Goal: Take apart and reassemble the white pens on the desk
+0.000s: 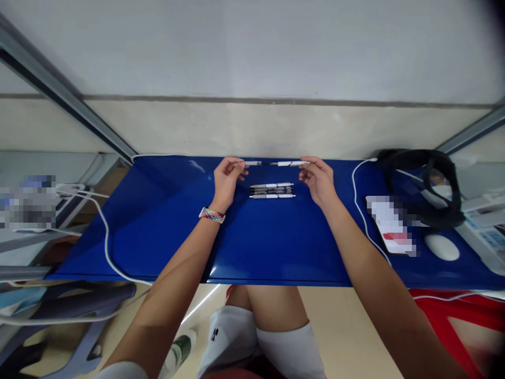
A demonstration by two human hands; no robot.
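At the far side of the blue desk, my left hand (230, 176) pinches the clear grey front section (252, 163) of a pen between thumb and fingertips. My right hand (317, 178) pinches the white rear barrel (291, 163) of the same pen. The two sections are apart, in line with each other, and a thin dark refill (270, 163) shows in the gap between them. Just below this, several white and black pens (272, 190) lie side by side on the desk. A colourful woven band (212, 215) circles my left wrist.
To the right lie a phone (390, 225), a white mouse (442, 247) and a black headband-like strap (424, 184). White cables (357, 197) run along both sides of the blue desk (276, 252). A pale wall (252, 126) borders its far edge.
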